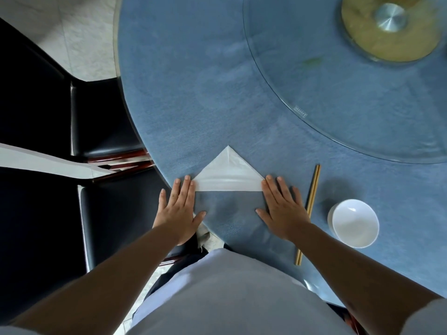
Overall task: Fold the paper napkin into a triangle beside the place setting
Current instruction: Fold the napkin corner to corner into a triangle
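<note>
Your left hand (179, 209) and right hand (281, 209) lie flat, fingers spread, pinning the triangular napkin (228, 174) at its corners, probably to set the crease.

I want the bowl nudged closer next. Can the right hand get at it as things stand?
Probably yes. The right hand lies flat by the napkin; only the chopsticks lie between it and the bowl, flat on the table, easy to pass over.

Black chairs (104, 117) stand beside the table; blurred, perhaps brass, turntable hub (389, 27).
</note>
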Motion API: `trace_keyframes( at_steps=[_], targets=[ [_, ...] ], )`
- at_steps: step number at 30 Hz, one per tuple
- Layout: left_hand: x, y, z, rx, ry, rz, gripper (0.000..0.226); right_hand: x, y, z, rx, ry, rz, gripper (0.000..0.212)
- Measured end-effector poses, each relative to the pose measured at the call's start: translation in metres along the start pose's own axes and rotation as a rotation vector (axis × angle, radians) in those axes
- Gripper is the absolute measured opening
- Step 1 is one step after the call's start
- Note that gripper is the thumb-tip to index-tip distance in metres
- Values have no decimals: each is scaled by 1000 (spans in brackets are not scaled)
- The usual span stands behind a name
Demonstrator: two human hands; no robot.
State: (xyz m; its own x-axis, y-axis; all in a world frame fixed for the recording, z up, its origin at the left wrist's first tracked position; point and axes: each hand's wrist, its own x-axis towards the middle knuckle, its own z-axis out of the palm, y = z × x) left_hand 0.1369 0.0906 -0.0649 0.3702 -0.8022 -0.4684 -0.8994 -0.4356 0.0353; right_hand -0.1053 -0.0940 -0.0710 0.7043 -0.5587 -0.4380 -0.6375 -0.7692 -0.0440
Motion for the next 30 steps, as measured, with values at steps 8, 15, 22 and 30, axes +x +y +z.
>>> trace_keyframes(
  at_steps=[8,15,22,30],
  targets=[
    [7,28,-13,-126,77,31,87,12,-29,-10,175,81,40,79],
    [1,65,-27,-540,169,60,65,73,-50,-52,275,354,-143,45],
    [26,93,-62,-1815,-147,-850,8,136,-45,-84,406,195,-35,32],
    [33,85,-64,-2042,-18,-1189,12,162,-42,-94,380,71,-159,28]
  ],
)
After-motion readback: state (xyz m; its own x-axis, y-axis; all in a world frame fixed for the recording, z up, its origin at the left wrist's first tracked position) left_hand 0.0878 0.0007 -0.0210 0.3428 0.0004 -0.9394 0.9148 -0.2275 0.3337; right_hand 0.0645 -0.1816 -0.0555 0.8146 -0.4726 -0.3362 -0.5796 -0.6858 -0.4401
